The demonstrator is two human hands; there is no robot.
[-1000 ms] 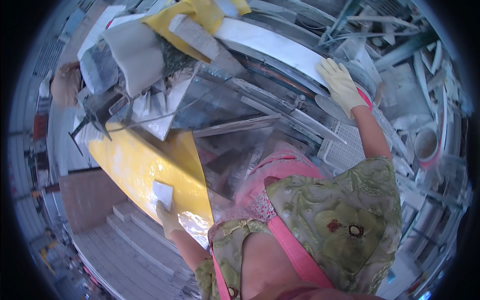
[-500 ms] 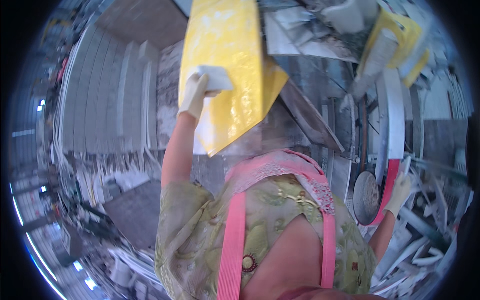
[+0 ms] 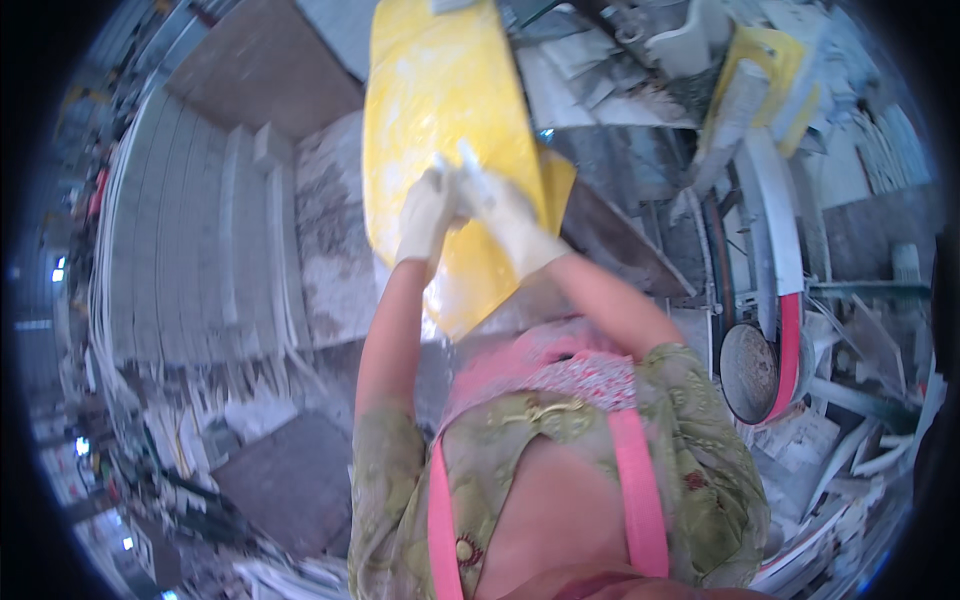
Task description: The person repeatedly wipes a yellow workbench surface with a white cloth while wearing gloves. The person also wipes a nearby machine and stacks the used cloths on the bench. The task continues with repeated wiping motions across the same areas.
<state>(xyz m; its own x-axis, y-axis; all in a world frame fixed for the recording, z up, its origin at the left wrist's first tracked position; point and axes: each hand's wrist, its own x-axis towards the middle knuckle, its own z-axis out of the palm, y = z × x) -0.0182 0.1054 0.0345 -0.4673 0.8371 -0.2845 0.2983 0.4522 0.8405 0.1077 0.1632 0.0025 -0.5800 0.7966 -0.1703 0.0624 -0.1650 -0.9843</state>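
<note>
A long yellow piece (image 3: 450, 100), smooth and glossy with cloudy whitish smears, runs from the worktop's (image 3: 335, 200) far side to its near edge, its left side gently rounded and its near end tapering to a blunt corner. The left hand (image 3: 428, 215) and right hand (image 3: 505, 215), in thin cream gloves, meet over its nearer half, fingers bent inward; small pale slivers (image 3: 468, 155) show at the fingertips, but blur hides their shape, and I cannot tell which hand grips them or how firmly. The worktop is mottled, grey and rough-looking; along its left edge lie straight, matt grey slats (image 3: 170, 230), with a flat brown board (image 3: 265, 65) by its far left corner. Beyond its right edge, a round, speckled grey disc (image 3: 748, 372) sits beside a curved pinkish-red strip (image 3: 788, 350).
</note>
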